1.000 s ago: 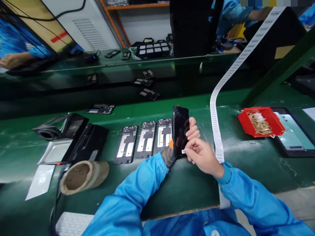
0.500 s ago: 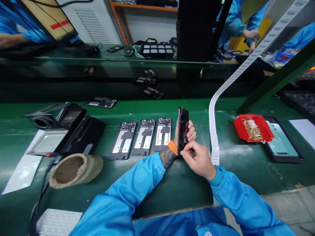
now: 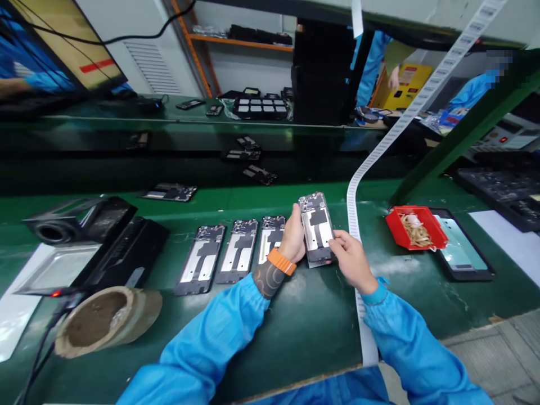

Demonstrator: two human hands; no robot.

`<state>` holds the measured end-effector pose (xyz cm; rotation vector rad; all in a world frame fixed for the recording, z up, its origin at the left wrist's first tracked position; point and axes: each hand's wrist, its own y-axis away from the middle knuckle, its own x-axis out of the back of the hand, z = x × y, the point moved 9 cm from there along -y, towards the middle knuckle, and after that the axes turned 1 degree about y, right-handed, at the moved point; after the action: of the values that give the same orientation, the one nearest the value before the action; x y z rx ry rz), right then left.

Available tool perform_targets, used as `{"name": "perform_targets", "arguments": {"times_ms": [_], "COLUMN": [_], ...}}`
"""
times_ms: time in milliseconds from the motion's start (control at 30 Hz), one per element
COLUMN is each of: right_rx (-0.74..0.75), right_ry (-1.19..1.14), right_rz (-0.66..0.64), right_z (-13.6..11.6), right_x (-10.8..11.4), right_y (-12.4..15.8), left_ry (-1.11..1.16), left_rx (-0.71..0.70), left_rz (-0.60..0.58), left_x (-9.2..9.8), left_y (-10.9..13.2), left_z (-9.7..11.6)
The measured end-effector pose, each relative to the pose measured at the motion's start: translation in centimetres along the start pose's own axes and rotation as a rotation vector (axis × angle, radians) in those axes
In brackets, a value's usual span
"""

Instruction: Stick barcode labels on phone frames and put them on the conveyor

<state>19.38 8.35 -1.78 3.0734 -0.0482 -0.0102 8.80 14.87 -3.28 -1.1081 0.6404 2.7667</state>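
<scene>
Both my hands hold one phone frame (image 3: 316, 228) above the green bench, its open inner side with circuit parts facing up. My left hand (image 3: 292, 241) grips its left edge; an orange band sits on that wrist. My right hand (image 3: 352, 260) pinches its lower right corner. To the left, three more phone frames (image 3: 236, 250) lie side by side on the bench, inner side up.
A white label strip (image 3: 353, 214) hangs down just right of my hands. A red bin (image 3: 415, 228) of small parts sits further right, beside a screen panel (image 3: 458, 253). At the left stand a black device (image 3: 97, 236) and a tape roll (image 3: 105, 318). Other workers stand behind the conveyor.
The phone frame was upright with its dark glass side toward me; it has been turned over and laid nearly flat, inner side up. My right hand shifted to its lower right corner.
</scene>
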Motion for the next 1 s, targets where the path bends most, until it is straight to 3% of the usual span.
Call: {"name": "perform_targets", "arguments": {"times_ms": [167,300,400,600,733,800,900,967,1000], "right_rx": [-0.045,0.06,0.061,0.061,0.071,0.065,0.01,-0.032,-0.039], "right_ry": [-0.059,0.012,0.042,0.037,0.064,0.115,0.204,0.203,0.181], "right_rz": [0.047,0.107,0.096,0.062,0.073,0.054,-0.08,-0.104,-0.063], "right_z": [0.7,-0.3,-0.1,0.4,-0.6,-1.3,-1.7,-1.5,-1.5], "right_x": [1.5,2.7,2.8,2.4,3.1,3.7,4.1,5.2,6.2], "right_y": [-1.2,-1.5,-1.6,-1.6,-1.5,-1.5,-1.3,-1.4,-1.5], "left_ry": [0.025,-0.115,-0.275,-0.382,-0.558,-0.647,-0.751,-0.744,-0.705], "left_rx": [-0.054,-0.166,-0.149,-0.11,-0.065,0.026,0.268,0.357,0.358], "left_rz": [-0.147,-0.11,-0.121,-0.15,-0.262,-0.371,-0.59,-0.637,-0.596], "left_x": [-1.8,-0.3,0.4,0.4,0.3,0.5,0.8,1.2,1.4], "left_y": [0.6,0.5,0.4,0.2,0.2,0.7,2.6,3.4,3.1], "left_z": [2.7,6.1,7.3,6.9,7.1,6.8,4.8,3.7,3.4]}}
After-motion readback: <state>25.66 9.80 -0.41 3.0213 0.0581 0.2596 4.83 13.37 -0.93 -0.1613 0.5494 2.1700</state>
